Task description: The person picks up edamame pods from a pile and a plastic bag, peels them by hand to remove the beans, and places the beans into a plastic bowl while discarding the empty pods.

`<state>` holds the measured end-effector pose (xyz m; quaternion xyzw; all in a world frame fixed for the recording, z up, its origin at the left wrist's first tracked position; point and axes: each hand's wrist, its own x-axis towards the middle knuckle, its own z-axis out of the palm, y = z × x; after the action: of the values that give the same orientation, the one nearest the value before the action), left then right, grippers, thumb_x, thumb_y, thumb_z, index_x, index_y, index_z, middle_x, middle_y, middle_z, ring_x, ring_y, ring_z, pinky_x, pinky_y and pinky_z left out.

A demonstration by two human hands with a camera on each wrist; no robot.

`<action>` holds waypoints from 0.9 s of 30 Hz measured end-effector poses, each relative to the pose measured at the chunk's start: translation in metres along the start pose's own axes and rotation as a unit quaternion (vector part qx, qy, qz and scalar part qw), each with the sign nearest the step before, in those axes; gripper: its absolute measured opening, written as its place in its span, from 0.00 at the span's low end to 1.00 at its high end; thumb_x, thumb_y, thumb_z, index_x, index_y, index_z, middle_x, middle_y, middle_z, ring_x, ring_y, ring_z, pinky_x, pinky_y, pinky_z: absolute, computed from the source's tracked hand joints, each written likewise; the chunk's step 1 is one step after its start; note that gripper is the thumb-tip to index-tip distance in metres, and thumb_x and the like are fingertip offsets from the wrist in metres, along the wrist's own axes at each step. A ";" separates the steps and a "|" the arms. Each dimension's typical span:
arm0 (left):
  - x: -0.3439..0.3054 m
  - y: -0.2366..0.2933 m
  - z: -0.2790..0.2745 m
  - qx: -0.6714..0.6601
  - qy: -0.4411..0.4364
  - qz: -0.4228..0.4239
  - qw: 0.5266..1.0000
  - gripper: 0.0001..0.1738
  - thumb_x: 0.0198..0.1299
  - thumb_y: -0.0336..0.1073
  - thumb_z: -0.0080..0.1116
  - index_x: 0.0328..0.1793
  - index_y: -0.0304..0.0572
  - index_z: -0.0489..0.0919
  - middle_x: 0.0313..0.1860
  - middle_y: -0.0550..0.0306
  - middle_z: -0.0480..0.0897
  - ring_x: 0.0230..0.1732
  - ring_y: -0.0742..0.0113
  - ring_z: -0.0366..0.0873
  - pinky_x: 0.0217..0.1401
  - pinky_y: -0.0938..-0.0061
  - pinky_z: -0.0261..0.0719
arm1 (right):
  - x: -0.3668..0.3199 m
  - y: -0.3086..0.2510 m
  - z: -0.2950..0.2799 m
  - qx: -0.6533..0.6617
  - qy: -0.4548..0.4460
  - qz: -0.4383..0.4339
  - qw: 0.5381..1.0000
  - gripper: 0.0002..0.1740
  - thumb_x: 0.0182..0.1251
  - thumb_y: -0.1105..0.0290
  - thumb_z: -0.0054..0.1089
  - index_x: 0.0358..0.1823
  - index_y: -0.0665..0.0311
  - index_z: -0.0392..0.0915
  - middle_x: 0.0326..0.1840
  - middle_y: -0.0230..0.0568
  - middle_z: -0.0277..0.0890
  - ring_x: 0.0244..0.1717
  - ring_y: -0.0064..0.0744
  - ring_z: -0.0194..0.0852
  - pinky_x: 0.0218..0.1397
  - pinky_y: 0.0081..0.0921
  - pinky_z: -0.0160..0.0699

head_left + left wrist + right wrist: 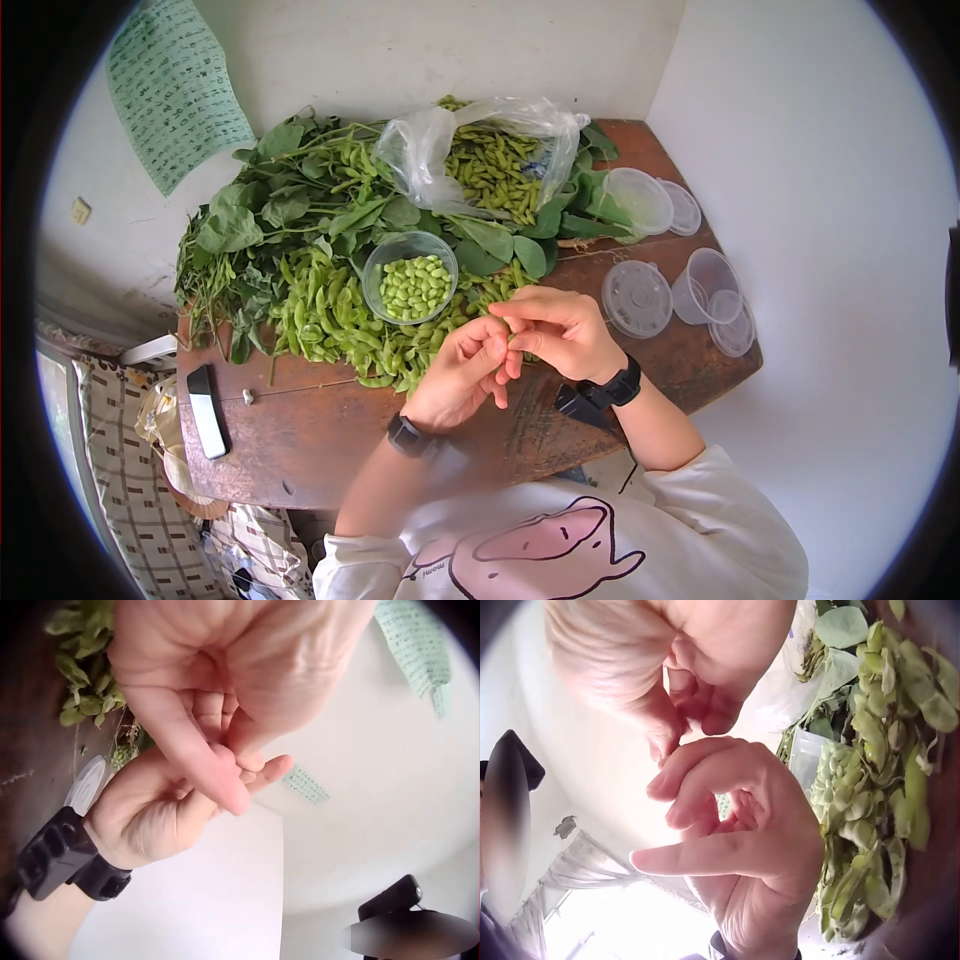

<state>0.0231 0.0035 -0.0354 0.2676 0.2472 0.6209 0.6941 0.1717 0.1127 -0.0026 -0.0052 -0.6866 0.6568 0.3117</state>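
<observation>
In the head view my left hand (458,375) and right hand (565,335) meet fingertip to fingertip over the table's front half. A sliver of a green pod (511,338) shows between them, pinched by the right thumb and index finger. The left fingers curl in beside it, and I cannot tell whether they grip it too. In both wrist views the fingers hide the pod. Just beyond the hands, a clear tub (366,275) of shelled green soybeans (415,288) sits on a heap of soybean pods (320,310).
Leafy soybean stalks (285,200) cover the back of the wooden table (300,430). Among them lies a clear plastic bag (415,150) of pods. Empty tubs (700,285) and lids (637,300) stand at the right. A phone (206,415) lies at the left edge.
</observation>
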 end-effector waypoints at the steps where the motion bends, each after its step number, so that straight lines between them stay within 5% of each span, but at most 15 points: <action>1: 0.000 -0.002 0.000 -0.001 -0.001 -0.001 1.000 0.10 0.71 0.41 0.54 0.45 0.41 0.73 0.32 0.60 0.76 0.30 0.78 0.78 0.24 0.84 0.84 | -0.001 0.000 0.002 -0.001 0.001 0.001 1.000 0.26 0.63 0.88 0.56 0.63 0.64 0.77 0.36 0.35 0.72 0.34 0.24 0.76 0.39 0.21 0.78; 7: -0.001 -0.004 -0.001 -0.027 -0.007 0.015 1.000 0.12 0.72 0.42 0.53 0.49 0.40 0.73 0.34 0.59 0.77 0.34 0.76 0.78 0.24 0.80 0.86 | -0.002 0.004 0.000 -0.065 0.002 -0.054 0.996 0.28 0.62 0.88 0.57 0.65 0.64 0.75 0.37 0.36 0.73 0.33 0.25 0.76 0.38 0.21 0.78; 10: 0.000 0.006 0.000 0.049 0.001 0.006 0.999 0.11 0.68 0.39 0.59 0.49 0.42 0.73 0.39 0.59 0.77 0.36 0.74 0.78 0.29 0.77 0.88 | -0.003 0.005 0.000 -0.003 0.047 -0.016 0.999 0.35 0.59 0.88 0.62 0.70 0.63 0.68 0.38 0.37 0.75 0.35 0.25 0.76 0.40 0.22 0.78; 14: 0.000 0.015 0.009 0.135 0.049 0.092 0.985 0.11 0.62 0.30 0.65 0.48 0.39 0.76 0.47 0.58 0.75 0.43 0.70 0.78 0.31 0.77 0.88 | 0.002 0.009 -0.007 0.018 0.028 -0.089 0.995 0.45 0.54 0.88 0.67 0.75 0.65 0.59 0.35 0.35 0.78 0.40 0.26 0.76 0.48 0.24 0.76; 19: 0.000 0.021 -0.002 0.311 -0.030 0.153 0.937 0.12 0.61 0.28 0.65 0.50 0.40 0.77 0.50 0.57 0.70 0.45 0.70 0.77 0.32 0.81 0.86 | 0.000 0.004 -0.007 0.006 0.027 -0.077 0.997 0.48 0.52 0.87 0.69 0.76 0.68 0.57 0.33 0.33 0.80 0.41 0.25 0.75 0.51 0.25 0.74; 27: -0.004 0.022 0.004 0.188 -0.026 0.035 0.981 0.11 0.65 0.31 0.62 0.48 0.33 0.76 0.44 0.56 0.78 0.42 0.72 0.78 0.32 0.77 0.85 | -0.001 0.004 -0.004 0.023 -0.021 -0.103 0.994 0.47 0.56 0.86 0.67 0.77 0.64 0.55 0.35 0.32 0.77 0.39 0.26 0.73 0.53 0.29 0.71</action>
<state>0.0095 0.0010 -0.0179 0.4180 0.3315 0.5802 0.6154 0.1725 0.1163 -0.0067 0.0861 -0.6748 0.6368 0.3630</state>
